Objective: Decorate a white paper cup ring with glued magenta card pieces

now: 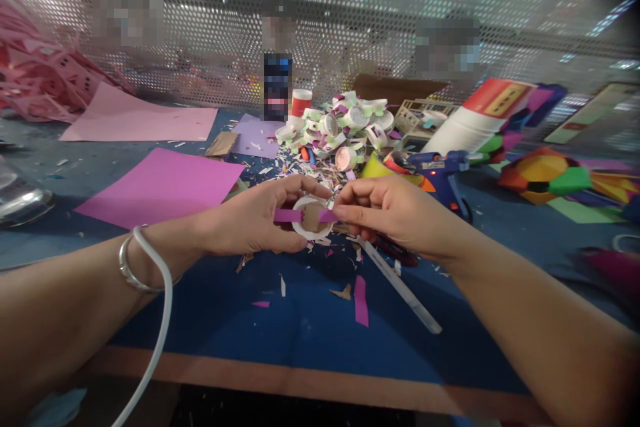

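Observation:
My left hand (260, 217) is closed around a small white paper ring (311, 232) with a brown cardboard middle, held just above the blue table mat (300, 320). A narrow purple paper strip (289, 215) lies across the ring. My right hand (387, 213) pinches the strip's right end between thumb and forefinger. A silver bangle and a white cable (163, 300) sit at my left wrist.
A heap of finished white rings with coloured strips (345, 127) lies behind my hands. A blue glue gun (443, 170), a big glue stick (475, 123), a clear glue rod (400, 287), magenta paper sheets (160, 187) and paper scraps surround them. People sit beyond the mesh screen.

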The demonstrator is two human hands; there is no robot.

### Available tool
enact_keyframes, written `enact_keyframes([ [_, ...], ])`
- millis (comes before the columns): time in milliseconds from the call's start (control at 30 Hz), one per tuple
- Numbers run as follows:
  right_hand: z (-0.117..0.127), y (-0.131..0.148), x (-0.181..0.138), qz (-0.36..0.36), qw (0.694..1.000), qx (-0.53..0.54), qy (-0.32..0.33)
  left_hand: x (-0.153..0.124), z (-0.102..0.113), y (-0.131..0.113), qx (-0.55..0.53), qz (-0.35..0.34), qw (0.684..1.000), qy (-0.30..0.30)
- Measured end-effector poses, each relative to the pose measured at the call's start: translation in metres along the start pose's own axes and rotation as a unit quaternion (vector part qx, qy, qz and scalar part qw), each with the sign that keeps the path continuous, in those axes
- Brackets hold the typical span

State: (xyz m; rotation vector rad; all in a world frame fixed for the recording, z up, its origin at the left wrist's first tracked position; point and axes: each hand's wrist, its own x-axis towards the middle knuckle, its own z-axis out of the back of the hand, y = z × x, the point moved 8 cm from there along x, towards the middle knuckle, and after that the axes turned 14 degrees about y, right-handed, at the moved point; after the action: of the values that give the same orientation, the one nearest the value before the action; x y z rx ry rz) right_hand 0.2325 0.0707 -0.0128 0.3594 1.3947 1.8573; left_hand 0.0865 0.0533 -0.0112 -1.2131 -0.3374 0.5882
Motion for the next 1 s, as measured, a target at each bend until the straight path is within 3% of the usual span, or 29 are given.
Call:
enact_keyframes([
  [467,-0.001,0.002,-0.001,0.001,1.0,-0.024,0.001,0.001,-0.004,0.002,-0.047,-0.013,0.998,0.043],
  [700,0.001,0.003,-0.002,0.009,1.0,-0.01,-0.004,-0.001,-0.001,0.012,-0.087,0.034,0.995,0.037],
  [1000,-0.001,0.001,0.0,0.007,1.0,-0.003,0.006,-0.002,-0.005,0.01,-0.126,0.026,0.99,0.051],
])
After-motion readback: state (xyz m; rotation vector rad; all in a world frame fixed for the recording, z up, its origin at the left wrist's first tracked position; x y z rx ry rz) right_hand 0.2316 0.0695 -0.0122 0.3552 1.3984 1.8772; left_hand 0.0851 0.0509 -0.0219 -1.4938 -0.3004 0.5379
